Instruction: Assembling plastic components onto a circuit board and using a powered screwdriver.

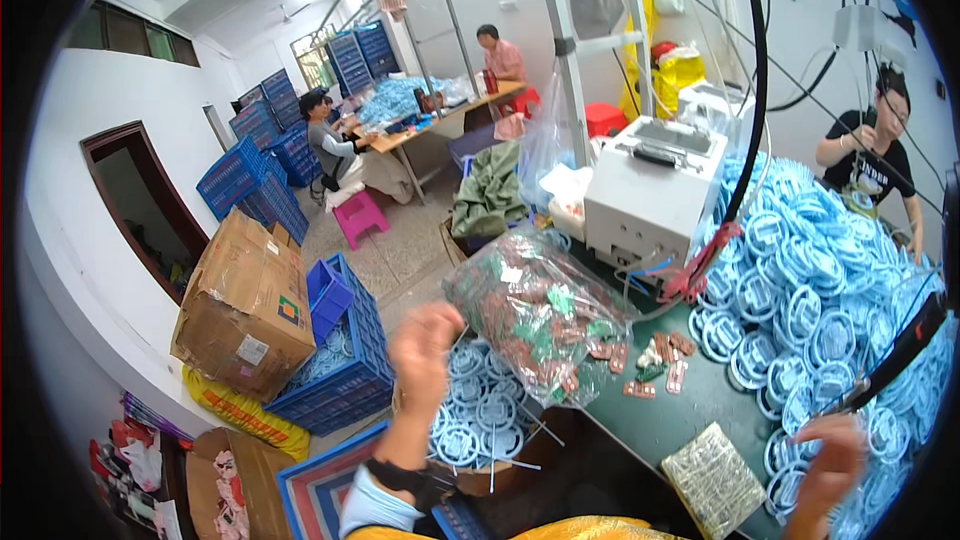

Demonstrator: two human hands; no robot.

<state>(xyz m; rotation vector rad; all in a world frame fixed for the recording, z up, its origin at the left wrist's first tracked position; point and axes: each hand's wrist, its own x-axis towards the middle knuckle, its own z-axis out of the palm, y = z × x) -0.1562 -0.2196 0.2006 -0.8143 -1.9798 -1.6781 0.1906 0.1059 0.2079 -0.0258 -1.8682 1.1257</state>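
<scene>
1. Beside the heaped blue rings (800,315) on the green surface (635,425), the right hand (832,455) is blurred, grip unclear; reaching seems the step;
2. left hand (424,345) curled, contents unclear, near lower rings (495,410); picking calls for pinching one.

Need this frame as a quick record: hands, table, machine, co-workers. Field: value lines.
left hand: blurred, beside lower heap of light-blue rings; hold unclear
right hand: blurred, at edge of large ring pile; hold unclear
table: green; clear plastic bag of brown and green pieces, loose brown pieces, taped block
machine: grey, beyond the bag
co-workers: one in black beyond the large ring pile, two at the far table
</scene>
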